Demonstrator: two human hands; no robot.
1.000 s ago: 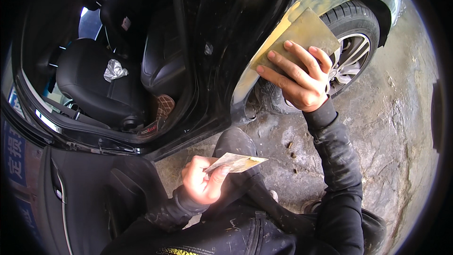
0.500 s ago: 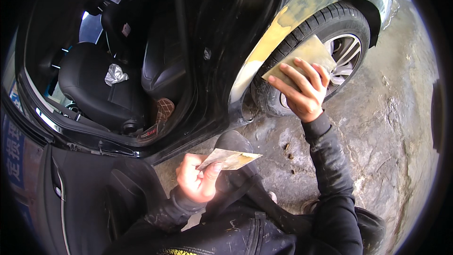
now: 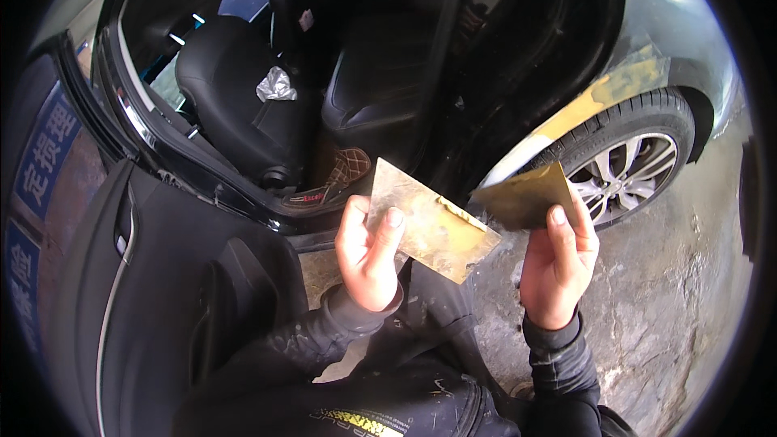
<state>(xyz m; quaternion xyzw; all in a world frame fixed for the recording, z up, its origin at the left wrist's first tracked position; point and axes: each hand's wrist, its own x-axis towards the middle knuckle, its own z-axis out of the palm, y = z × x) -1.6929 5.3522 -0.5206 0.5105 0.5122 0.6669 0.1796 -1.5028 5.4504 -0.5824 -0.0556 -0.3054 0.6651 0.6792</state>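
Note:
My left hand (image 3: 368,257) pinches a flat metal putty spreader (image 3: 405,214) between thumb and fingers. Yellow putty (image 3: 463,241) coats its right part, with a thicker ridge along the upper edge. Close by on the right, my right hand (image 3: 558,271) grips a second putty spreader (image 3: 526,201), thumb on the near face. That blade is dull olive and tilted, its left corner near the first spreader; whether they touch I cannot tell. Behind them, the car's rear fender (image 3: 647,65) carries a band of yellow filler (image 3: 579,117) around the wheel arch.
A tyre with a silver wheel (image 3: 619,174) stands under the fender. To the left, the open car door (image 3: 174,251) flanks my legs. Crumpled silver wrapping (image 3: 277,85) lies on a black seat (image 3: 222,73). Below is rough concrete floor (image 3: 639,299).
My right hand has come back from the wheel arch toward my left hand, turning its spreader. My left hand has lifted its spreader. The view has swung, so the car appears farther right and lower.

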